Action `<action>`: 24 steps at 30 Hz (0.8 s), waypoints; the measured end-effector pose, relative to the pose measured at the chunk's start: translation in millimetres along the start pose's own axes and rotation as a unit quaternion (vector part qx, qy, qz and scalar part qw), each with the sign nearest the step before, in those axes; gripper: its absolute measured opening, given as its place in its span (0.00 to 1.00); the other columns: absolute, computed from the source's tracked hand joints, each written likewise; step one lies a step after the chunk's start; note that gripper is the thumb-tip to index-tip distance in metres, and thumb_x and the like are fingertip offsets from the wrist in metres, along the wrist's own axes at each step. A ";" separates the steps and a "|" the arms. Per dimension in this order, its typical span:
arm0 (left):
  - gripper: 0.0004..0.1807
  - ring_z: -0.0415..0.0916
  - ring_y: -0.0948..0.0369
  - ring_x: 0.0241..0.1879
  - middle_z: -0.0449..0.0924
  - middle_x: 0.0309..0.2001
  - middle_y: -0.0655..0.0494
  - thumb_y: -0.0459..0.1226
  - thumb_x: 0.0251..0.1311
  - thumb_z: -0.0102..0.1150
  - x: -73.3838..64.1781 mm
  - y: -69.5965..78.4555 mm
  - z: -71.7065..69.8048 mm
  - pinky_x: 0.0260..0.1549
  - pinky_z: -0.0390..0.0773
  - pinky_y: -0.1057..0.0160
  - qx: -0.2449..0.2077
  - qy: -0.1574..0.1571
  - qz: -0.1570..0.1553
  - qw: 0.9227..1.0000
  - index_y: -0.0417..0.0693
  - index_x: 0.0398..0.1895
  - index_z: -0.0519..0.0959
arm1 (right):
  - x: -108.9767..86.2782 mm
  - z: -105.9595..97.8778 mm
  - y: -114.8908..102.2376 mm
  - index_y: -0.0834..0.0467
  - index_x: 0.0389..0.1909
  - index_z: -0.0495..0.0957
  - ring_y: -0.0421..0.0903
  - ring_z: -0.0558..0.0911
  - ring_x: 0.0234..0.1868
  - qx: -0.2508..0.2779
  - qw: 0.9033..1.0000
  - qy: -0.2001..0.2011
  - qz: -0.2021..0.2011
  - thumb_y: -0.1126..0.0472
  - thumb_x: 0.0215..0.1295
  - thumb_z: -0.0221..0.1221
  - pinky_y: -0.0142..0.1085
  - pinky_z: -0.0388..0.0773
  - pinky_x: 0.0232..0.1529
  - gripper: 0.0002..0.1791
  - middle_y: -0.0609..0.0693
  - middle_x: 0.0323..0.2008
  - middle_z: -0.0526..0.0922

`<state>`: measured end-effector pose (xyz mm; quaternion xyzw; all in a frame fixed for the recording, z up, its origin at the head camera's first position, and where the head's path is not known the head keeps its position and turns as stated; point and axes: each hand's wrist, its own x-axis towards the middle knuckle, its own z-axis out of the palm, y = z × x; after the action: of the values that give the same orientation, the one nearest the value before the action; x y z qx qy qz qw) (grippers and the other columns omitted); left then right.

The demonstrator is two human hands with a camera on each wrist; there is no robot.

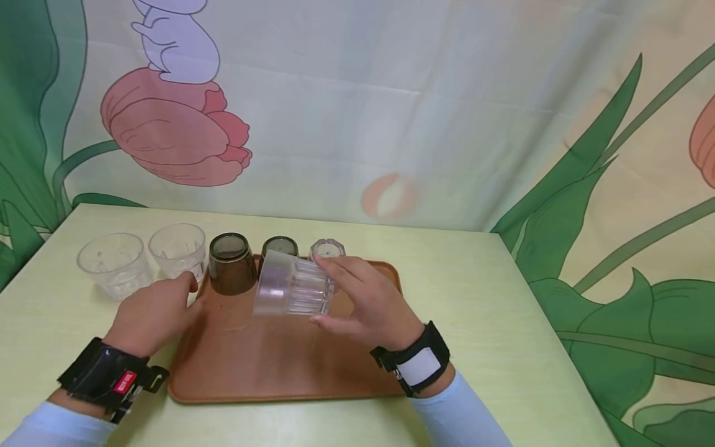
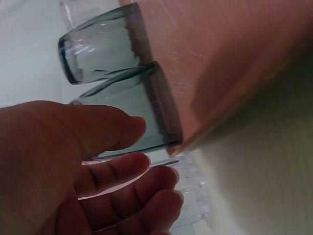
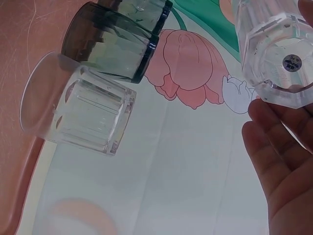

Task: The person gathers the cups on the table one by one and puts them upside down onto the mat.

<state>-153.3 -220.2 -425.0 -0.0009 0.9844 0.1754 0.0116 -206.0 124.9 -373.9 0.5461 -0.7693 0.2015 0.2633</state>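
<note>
In the head view my right hand (image 1: 371, 301) holds a clear tumbler (image 1: 296, 285) on its side above the brown tray (image 1: 268, 366), its mouth towards the left. The right wrist view shows my fingers at the base of that tumbler (image 3: 274, 54), which bears a small round dark sticker. My left hand (image 1: 156, 310) is by the tray's left edge, its fingers loosely bent with nothing between them. Close to it are a smoky dark glass (image 1: 230, 267), base up on the tray, and a clear glass (image 1: 179, 248) standing mouth up on the table.
Another clear glass (image 1: 114, 264) stands mouth up at the far left. Along the tray's back edge, a second dark glass (image 1: 279, 244) and a clear glass (image 1: 328, 248) rest base up, partly hidden by the held tumbler and right hand. A printed curtain (image 1: 346, 112) hangs behind the table.
</note>
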 end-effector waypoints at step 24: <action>0.10 0.69 0.56 0.21 0.71 0.21 0.52 0.33 0.62 0.52 16.0 -15.8 16.6 0.18 0.67 0.61 -0.022 -0.086 0.002 0.996 0.39 0.24 0.77 | 0.6 -0.3 -2.1 0.63 0.69 0.69 0.48 0.79 0.54 -0.003 1.000 -0.002 0.000 0.44 0.51 0.74 0.37 0.80 0.55 0.47 0.54 0.57 0.78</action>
<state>-168.8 -229.3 -446.4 0.0160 0.9758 0.1964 0.0953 -204.1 124.0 -373.2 0.5457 -0.7706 0.1981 0.2630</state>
